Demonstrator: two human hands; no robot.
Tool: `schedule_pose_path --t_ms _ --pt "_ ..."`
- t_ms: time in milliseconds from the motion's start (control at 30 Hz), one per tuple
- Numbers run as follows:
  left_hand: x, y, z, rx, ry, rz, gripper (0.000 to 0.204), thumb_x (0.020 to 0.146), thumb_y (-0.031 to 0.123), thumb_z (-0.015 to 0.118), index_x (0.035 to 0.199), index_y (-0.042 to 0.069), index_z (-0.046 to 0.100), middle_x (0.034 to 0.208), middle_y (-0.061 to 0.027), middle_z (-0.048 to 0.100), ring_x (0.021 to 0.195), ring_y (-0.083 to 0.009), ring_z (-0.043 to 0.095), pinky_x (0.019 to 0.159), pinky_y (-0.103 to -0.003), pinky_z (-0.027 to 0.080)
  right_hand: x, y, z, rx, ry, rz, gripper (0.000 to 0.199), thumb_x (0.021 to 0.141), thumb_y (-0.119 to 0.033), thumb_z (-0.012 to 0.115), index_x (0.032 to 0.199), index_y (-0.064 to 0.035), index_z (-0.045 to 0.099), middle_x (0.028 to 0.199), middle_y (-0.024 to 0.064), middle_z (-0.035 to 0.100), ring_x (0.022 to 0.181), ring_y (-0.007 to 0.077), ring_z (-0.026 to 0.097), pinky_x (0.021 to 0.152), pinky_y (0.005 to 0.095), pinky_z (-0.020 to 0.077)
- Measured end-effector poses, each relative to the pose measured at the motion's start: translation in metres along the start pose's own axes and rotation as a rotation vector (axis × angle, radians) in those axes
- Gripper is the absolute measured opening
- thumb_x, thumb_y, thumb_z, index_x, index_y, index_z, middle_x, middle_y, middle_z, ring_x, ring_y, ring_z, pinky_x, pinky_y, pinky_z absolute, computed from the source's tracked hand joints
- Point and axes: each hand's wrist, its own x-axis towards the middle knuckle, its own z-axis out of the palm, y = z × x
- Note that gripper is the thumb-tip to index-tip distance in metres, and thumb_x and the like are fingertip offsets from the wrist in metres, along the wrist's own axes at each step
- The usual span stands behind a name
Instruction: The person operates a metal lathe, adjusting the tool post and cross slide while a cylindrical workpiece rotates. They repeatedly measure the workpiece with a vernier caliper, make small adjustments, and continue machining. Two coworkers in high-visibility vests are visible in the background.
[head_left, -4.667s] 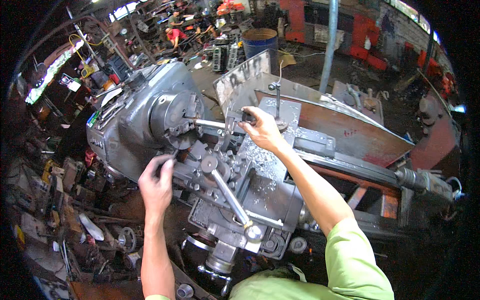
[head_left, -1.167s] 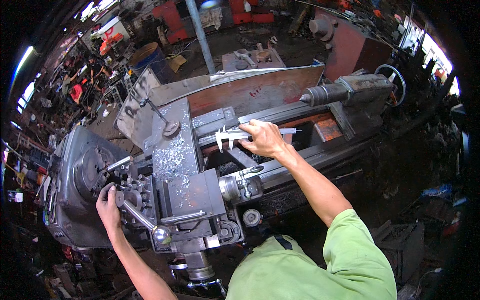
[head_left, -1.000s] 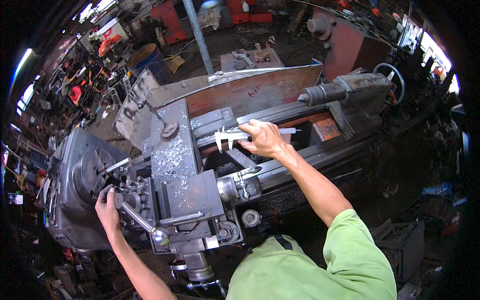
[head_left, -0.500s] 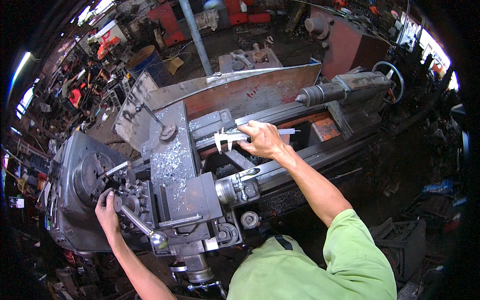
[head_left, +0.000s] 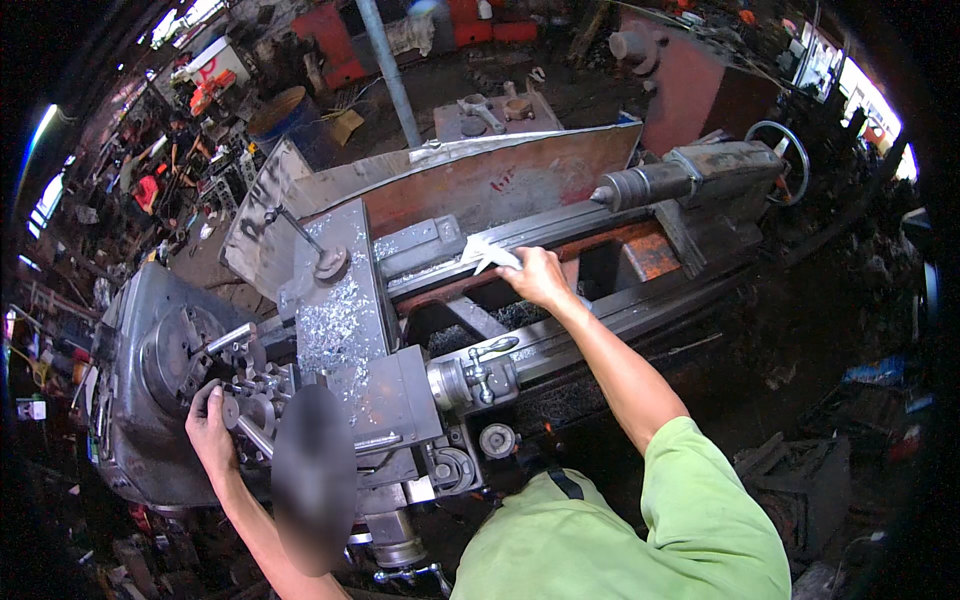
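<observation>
Over the lathe bed my right hand point(head_left: 540, 277) is closed around a vernier caliper point(head_left: 487, 254). The caliper looks smeared by motion, its jaws pointing left toward the cross slide point(head_left: 345, 310). At the left, my left hand point(head_left: 210, 425) is closed beside the tool post point(head_left: 265, 400), fingers up near its round end. What its fingers grip, if anything, is hidden. Just beyond that hand is the chuck point(head_left: 178, 350), with a bright metal rod point(head_left: 228, 340) sticking out of it. A blurred grey patch covers the ball end of the tool post lever point(head_left: 255, 436).
Metal chips are scattered over the cross slide and bed. The tailstock point(head_left: 650, 185) with its handwheel point(head_left: 790, 165) stands at the far right. Crank handles point(head_left: 485, 370) jut out at the front. Behind the bed is a splash board point(head_left: 500, 190); a pole point(head_left: 390, 75) rises behind it.
My right hand has shifted slightly right, and the caliper has turned from lying level to a slant, now smeared. My left hand has stayed about where it was.
</observation>
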Motion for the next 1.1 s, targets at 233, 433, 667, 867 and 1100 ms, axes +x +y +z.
schedule_pose_path --t_ms 233,433,667,867,1100 --pt "-0.002 0.005 0.001 0.010 -0.010 0.018 0.025 0.093 0.016 0.062 0.107 -0.004 0.068 0.091 -0.0035 0.064 0.081 -0.0102 0.057 0.075 -0.024 0.046 0.025 0.067 0.043 -0.012 0.220 0.314 0.033 0.079 -0.017 0.067 0.110 -0.0049 0.069 0.101 0.0243 0.069 0.103 0.0379 0.065 0.090 0.0449 0.0503" --pt "-0.004 0.004 0.001 0.103 0.010 0.064 0.028 0.090 0.019 0.065 0.106 -0.004 0.069 0.095 -0.0086 0.070 0.086 -0.0141 0.062 0.081 -0.028 0.048 0.023 0.074 0.038 -0.187 0.112 0.260 0.039 0.075 -0.033 0.063 0.106 -0.0105 0.072 0.097 0.0243 0.069 0.097 0.0410 0.064 0.094 0.0456 0.0454" --pt "-0.008 0.002 0.004 -0.005 0.211 -0.011 0.024 0.088 0.017 0.066 0.102 -0.002 0.070 0.081 -0.0085 0.071 0.075 -0.0117 0.065 0.070 -0.027 0.051 -0.119 0.030 -0.001 0.029 0.245 -0.055 0.025 0.088 -0.018 0.064 0.083 0.0065 0.063 0.074 0.0242 0.062 0.068 0.0378 0.063 0.062 0.0463 0.0441" --pt "-0.005 -0.003 0.004 -0.188 0.223 -0.003 0.023 0.088 0.017 0.066 0.100 -0.002 0.070 0.079 -0.0048 0.070 0.072 -0.0098 0.062 0.068 -0.025 0.049 -0.268 0.087 0.065 -0.239 -0.143 0.286 0.047 0.081 -0.036 0.068 0.105 0.0048 0.067 0.094 0.0285 0.067 0.095 0.0424 0.065 0.088 0.0463 0.0498" --pt "-0.031 -0.021 -0.018 -0.417 0.445 0.139 0.022 0.093 0.019 0.063 0.106 0.003 0.069 0.087 -0.0006 0.067 0.072 -0.0071 0.057 0.063 -0.022 0.044 -0.274 0.128 0.115 -0.111 -0.365 0.555 0.054 0.079 -0.027 0.073 0.122 0.0026 0.060 0.107 0.0265 0.068 0.105 0.0357 0.065 0.087 0.0416 0.0513"
